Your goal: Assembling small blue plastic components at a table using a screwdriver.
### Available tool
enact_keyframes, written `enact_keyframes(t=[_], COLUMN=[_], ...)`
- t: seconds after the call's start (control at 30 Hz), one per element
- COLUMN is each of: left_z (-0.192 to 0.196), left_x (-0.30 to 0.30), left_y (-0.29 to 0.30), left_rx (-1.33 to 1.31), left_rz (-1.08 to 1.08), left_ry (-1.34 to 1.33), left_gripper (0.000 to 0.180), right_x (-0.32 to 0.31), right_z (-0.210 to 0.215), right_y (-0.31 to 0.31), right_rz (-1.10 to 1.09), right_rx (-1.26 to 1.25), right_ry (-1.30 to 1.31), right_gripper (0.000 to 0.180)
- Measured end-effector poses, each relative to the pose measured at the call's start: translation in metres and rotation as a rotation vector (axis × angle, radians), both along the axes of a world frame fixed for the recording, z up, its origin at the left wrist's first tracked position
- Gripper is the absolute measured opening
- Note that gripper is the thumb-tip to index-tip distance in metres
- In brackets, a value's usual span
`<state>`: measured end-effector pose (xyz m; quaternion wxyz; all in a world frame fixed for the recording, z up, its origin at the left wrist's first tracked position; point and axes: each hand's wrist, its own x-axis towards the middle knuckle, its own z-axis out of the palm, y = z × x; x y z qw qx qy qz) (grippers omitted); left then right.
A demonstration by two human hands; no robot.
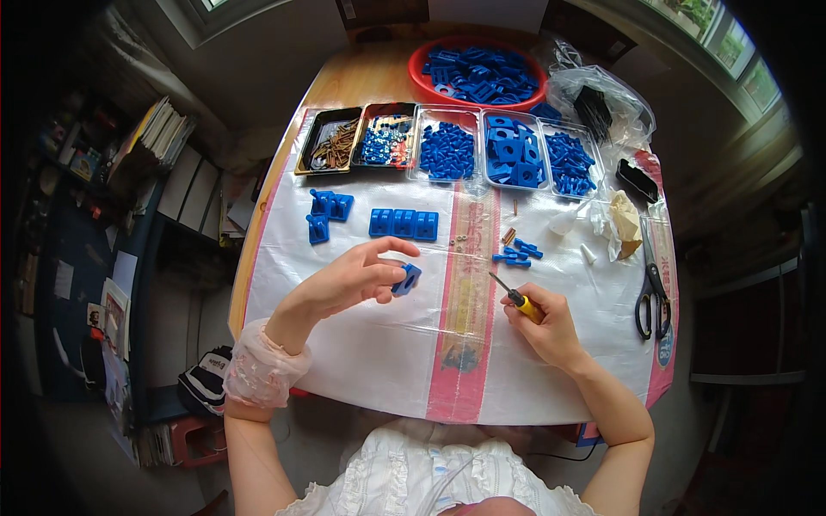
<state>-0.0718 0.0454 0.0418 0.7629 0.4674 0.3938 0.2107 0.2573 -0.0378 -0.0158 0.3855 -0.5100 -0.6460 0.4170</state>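
Note:
My left hand [361, 275] pinches a blue plastic block [407, 280] with a hole in it, held above the white sheet, with the index finger raised. My right hand [546, 327] is closed around the yellow and black handle of a screwdriver [526, 304], its metal shaft pointing up and left. A gap separates the tip from the block. Beyond my left hand lies a row of three blue blocks [403, 224], with a looser group of blue blocks [321, 206] to its left. Small blue pegs [517, 254] and copper-coloured pins [508, 235] lie past the screwdriver.
Several trays line the far side, among them a tray of brass-coloured screws [335, 144] and a tray of blue pegs [446, 151]. Behind stands a red basin [414, 76] of blue parts. Black-handled scissors [652, 297] and a white cone-shaped nozzle [588, 254] lie on the right.

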Motion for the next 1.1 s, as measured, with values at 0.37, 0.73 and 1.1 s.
enact_keyframes(t=[0.37,0.73,1.1], left_z=[-0.033,-0.033,-0.043], left_x=[0.056,0.077,0.076], left_y=[-0.004,-0.020,-0.016], left_rx=[-0.572,-0.574,-0.609], left_rz=[-0.057,-0.048,-0.142], left_ry=[-0.393,-0.391,-0.543], left_gripper=[0.058,0.055,0.053], right_x=[0.002,0.002,0.001], right_z=[-0.001,-0.003,-0.002], right_y=[0.001,0.000,0.001], right_rz=[0.000,-0.028,-0.024], right_rx=[-0.047,-0.067,-0.065], right_ry=[0.057,0.147,0.140], right_gripper=[0.008,0.008,0.007])
